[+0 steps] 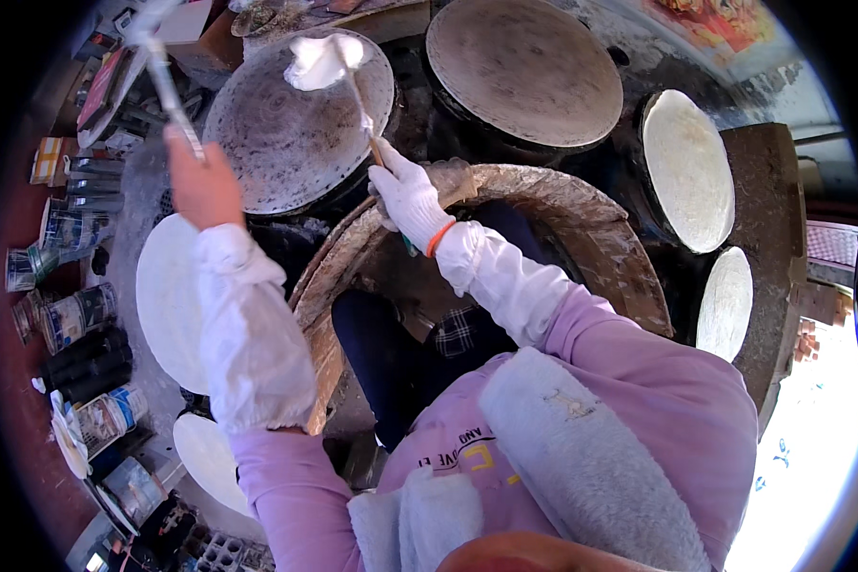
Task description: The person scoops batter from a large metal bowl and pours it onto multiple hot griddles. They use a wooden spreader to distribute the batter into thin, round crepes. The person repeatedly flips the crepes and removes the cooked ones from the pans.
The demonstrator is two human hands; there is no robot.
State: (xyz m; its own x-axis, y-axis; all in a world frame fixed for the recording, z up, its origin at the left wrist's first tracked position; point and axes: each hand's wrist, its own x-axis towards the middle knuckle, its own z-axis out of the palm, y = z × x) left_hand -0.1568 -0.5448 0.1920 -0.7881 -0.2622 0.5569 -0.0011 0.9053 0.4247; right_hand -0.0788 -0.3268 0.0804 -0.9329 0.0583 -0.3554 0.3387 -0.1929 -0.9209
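Observation:
My left hand (205, 184), bare, is closed around a long-handled tool (166, 88) raised at the upper left; motion smears its whitish far end, so its kind is unclear. A white glove covers my right hand (407, 198), which grips a thin spreading stick (355, 91) with a wooden handle. That stick reaches onto the far-left round griddle (276, 143), its far end at a blob of white batter (310, 65). The rest of this griddle's grey, speckled surface is bare. Beside my left forearm, a griddle bears a thin white sheet of batter (167, 300).
Several round griddles ring me. The far-right griddle (524, 71) is bare; pale round sheets (688, 172) cover those on the right. A curved, crusted rim (582, 205) stands around my legs. Buckets (78, 316) and containers line the left side, and a cardboard box (200, 38) sits at the back.

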